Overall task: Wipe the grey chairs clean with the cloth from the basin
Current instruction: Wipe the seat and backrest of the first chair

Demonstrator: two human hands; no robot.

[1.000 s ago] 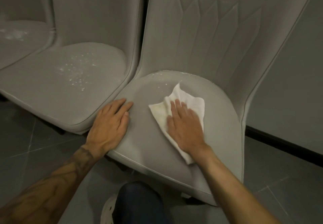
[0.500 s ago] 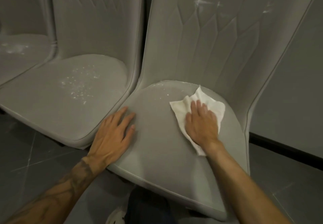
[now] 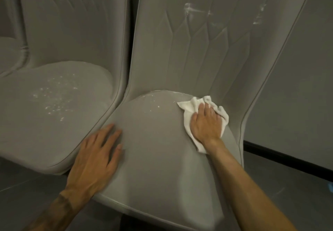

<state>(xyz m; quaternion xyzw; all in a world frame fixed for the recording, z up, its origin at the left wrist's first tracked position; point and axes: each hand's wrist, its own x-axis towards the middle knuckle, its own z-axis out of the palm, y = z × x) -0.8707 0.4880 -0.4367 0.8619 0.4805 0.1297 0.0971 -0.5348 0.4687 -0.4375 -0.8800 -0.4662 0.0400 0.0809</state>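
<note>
1. Pressing down flat-palmed, the right hand pins the white cloth to the rear right corner of the nearest chair's seat. Its fingers lie straight over the cloth, not clenched round it, and the cloth bunches up against the backrest ahead of the fingertips.
2. The left hand lies spread and flat on the seat's front left edge, gripping nothing. That brace should stop the chair sliding under the push.
3. White specks sit along the seat's back rim, just left of the cloth. The best stroke from here, I'd say, sweeps leftward along that rim with firm, even pressure, so the specks gather instead of scattering.
4. Spreading the cloth flatter would help. A bunched wad covers less and may skip the crease where seat meets backrest.
5. Pale smears mark the backrest higher up. Whether they are powder or dried splash is too blurred to say, but they need a pass as well.
6. The neighbouring chair on the left carries a wide scatter of flecks on its seat, so plenty of the job remains. The basin is out of view.
</note>
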